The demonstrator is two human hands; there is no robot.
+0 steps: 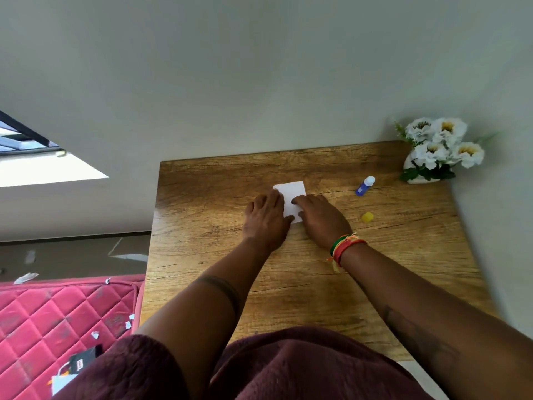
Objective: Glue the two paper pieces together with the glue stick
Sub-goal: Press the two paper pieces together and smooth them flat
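A white paper point(292, 192) lies flat in the middle of the wooden table point(302, 284). I cannot tell whether it is one sheet or two stacked. My left hand point(266, 219) rests palm down on its left edge. My right hand point(321, 216) presses flat on its lower right part, fingertips on the sheet. The blue glue stick point(364, 186) lies on its side to the right, uncapped, white tip pointing away. Its yellow cap point(367, 217) sits apart, nearer to me. Neither hand touches the glue stick.
A white vase of white flowers point(441, 148) stands at the table's far right corner against the wall. A red quilted mattress point(57, 319) with paper scraps and a small bag lies left of the table.
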